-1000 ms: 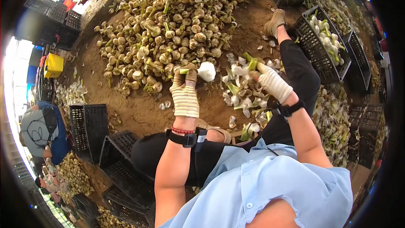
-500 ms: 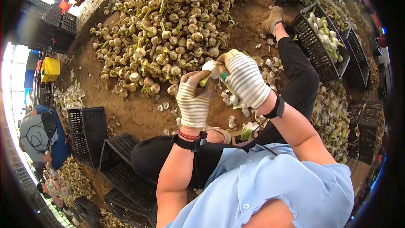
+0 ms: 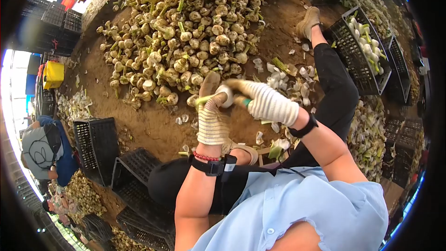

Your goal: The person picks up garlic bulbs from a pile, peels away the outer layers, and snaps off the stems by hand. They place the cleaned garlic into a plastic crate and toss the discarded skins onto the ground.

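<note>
Left hand upright, clamped on garlic bulb; right hand angled inward, grip unclear.

Light-blue shirt, striped gloves, black trousers

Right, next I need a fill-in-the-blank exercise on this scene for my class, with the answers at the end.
The left hand and right hand wear striped ____.
The left hand's fingers hold a white bulb of ____.
The beaded bracelet is ____.
The container at far left is coloured ____.

Missing words: gloves; garlic; red; yellow.
</note>
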Demonstrator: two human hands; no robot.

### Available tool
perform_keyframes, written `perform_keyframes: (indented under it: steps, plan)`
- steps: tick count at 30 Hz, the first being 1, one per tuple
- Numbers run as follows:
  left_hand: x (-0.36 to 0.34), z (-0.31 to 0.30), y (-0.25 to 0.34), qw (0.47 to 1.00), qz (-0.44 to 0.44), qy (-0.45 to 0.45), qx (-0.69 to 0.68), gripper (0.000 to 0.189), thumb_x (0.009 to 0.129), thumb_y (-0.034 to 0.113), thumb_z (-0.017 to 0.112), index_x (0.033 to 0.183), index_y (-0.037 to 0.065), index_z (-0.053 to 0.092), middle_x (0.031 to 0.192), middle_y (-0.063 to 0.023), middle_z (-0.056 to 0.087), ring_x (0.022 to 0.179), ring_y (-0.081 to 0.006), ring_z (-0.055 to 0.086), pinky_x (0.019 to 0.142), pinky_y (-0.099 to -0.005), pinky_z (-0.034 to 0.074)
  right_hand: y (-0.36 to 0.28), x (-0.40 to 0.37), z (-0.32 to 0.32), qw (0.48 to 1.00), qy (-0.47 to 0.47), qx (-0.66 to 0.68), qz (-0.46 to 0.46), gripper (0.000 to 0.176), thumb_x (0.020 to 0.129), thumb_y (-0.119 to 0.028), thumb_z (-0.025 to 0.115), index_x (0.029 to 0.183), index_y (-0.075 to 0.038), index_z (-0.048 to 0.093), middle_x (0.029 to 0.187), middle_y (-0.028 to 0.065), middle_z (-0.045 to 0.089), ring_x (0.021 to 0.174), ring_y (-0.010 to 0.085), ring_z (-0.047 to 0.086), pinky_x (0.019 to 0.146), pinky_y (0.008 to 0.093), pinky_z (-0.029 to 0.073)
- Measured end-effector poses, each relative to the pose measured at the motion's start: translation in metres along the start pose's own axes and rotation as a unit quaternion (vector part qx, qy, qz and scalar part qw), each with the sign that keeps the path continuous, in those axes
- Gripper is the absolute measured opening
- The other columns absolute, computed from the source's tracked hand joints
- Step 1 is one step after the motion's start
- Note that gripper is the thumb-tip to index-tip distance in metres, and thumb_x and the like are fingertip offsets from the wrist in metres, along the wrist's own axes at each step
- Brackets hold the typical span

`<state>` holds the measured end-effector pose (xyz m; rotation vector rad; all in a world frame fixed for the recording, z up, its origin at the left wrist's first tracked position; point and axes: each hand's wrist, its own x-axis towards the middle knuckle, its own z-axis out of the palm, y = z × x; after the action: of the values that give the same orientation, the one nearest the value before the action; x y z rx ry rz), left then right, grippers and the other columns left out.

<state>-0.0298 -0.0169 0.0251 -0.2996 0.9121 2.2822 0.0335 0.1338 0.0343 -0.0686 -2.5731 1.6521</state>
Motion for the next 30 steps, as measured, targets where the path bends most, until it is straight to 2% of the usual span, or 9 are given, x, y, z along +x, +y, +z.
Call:
perform_keyframes:
  steps: [1, 4, 8, 14, 16, 19, 21, 26, 30]
  plan:
    - [0.005, -0.004, 0.001, 0.997, -0.004, 0.066, 0.026, 0.052, 0.078, 0.004, 0.073, 0.129, 0.004, 0.058, 0.124, -0.0086, 0.061, 0.114, -0.0234, 0.058, 0.097, -0.0356, 0.051, -0.007, 0.011, -0.009, 0.974, -0.118, 0.095, 0.167, 0.043, 0.092, -0.014, 0.057, 0.134, -0.003, 0.053, 0.098, 0.0182, 0.069, 0.091, 0.0261, 0.066, 0.083, 0.0359, 0.052]
    - [0.027, -0.032, 0.005, 0.957, 0.011, 0.207, 0.205, 0.043, 0.086, 0.018, 0.07, 0.126, 0.007, 0.06, 0.117, -0.0072, 0.065, 0.107, -0.0224, 0.061, 0.083, -0.0334, 0.055, 0.054, 0.063, -0.001, 0.969, -0.043, 0.132, 0.204, 0.041, 0.093, -0.017, 0.06, 0.131, -0.004, 0.056, 0.094, 0.0139, 0.069, 0.085, 0.0223, 0.064, 0.077, 0.0345, 0.052]
    - [0.034, -0.043, 0.008, 0.966, -0.047, 0.219, 0.133, 0.031, 0.09, 0.01, 0.064, 0.12, 0.006, 0.063, 0.115, -0.0096, 0.067, 0.102, -0.0238, 0.065, 0.069, -0.0381, 0.06, 0.144, 0.149, -0.002, 0.954, 0.051, -0.238, 0.175, 0.04, 0.093, -0.013, 0.059, 0.132, -0.003, 0.054, 0.122, 0.0196, 0.063, 0.101, 0.032, 0.064, 0.087, 0.0391, 0.052]
    - [0.041, -0.052, 0.008, 0.969, -0.012, 0.162, 0.187, 0.036, 0.089, -0.001, 0.058, 0.125, 0.004, 0.062, 0.117, -0.0127, 0.066, 0.106, -0.0227, 0.064, 0.082, -0.0358, 0.058, 0.193, 0.217, 0.011, 0.914, 0.013, -0.231, 0.334, 0.045, 0.097, -0.021, 0.054, 0.136, 0.0, 0.046, 0.136, 0.0252, 0.051, 0.117, 0.0389, 0.055, 0.095, 0.0455, 0.05]
    - [0.044, -0.055, 0.009, 0.963, 0.001, 0.189, 0.19, 0.032, 0.087, -0.002, 0.06, 0.117, 0.003, 0.067, 0.116, -0.0124, 0.067, 0.107, -0.0212, 0.064, 0.09, -0.0303, 0.052, 0.153, 0.184, -0.01, 0.927, -0.017, -0.307, 0.214, 0.051, 0.088, -0.016, 0.062, 0.133, 0.0, 0.047, 0.13, 0.0269, 0.054, 0.115, 0.0391, 0.057, 0.094, 0.0461, 0.05]
    - [0.039, -0.039, 0.012, 0.973, -0.033, 0.157, 0.168, 0.042, 0.089, 0.015, 0.069, 0.128, 0.003, 0.06, 0.116, -0.0129, 0.066, 0.107, -0.0211, 0.064, 0.083, -0.0297, 0.055, 0.163, 0.128, -0.004, 0.977, 0.064, 0.124, 0.163, 0.061, 0.082, -0.032, 0.079, 0.128, -0.004, 0.05, 0.11, 0.0142, 0.062, 0.103, 0.023, 0.061, 0.094, 0.0368, 0.05]
    - [0.038, -0.029, 0.004, 0.978, -0.053, 0.127, 0.159, 0.062, 0.087, 0.033, 0.075, 0.136, 0.003, 0.052, 0.12, -0.0129, 0.065, 0.101, -0.0217, 0.066, 0.076, -0.0294, 0.058, 0.066, 0.079, -0.012, 0.964, 0.056, 0.151, 0.213, 0.064, 0.082, -0.027, 0.08, 0.132, -0.007, 0.046, 0.122, 0.0134, 0.059, 0.109, 0.0219, 0.058, 0.096, 0.0331, 0.048]
    - [0.02, -0.012, -0.003, 0.984, -0.079, 0.022, 0.155, 0.056, 0.083, 0.022, 0.081, 0.13, 0.002, 0.056, 0.114, -0.0076, 0.066, 0.096, -0.0175, 0.065, 0.078, -0.0278, 0.055, 0.019, -0.008, 0.013, 0.971, 0.099, 0.204, 0.069, 0.046, 0.086, 0.0, 0.064, 0.129, -0.005, 0.049, 0.12, 0.0075, 0.058, 0.114, 0.0164, 0.054, 0.101, 0.0306, 0.045]
    - [0.006, -0.004, -0.012, 0.942, 0.056, -0.007, 0.33, 0.059, 0.074, 0.003, 0.084, 0.126, 0.002, 0.055, 0.114, -0.0089, 0.062, 0.094, -0.019, 0.062, 0.081, -0.0284, 0.053, 0.004, -0.03, -0.019, 0.945, 0.106, 0.269, 0.15, 0.034, 0.098, -0.016, 0.059, 0.128, -0.001, 0.055, 0.115, 0.0036, 0.063, 0.105, 0.01, 0.055, 0.095, 0.0251, 0.044]
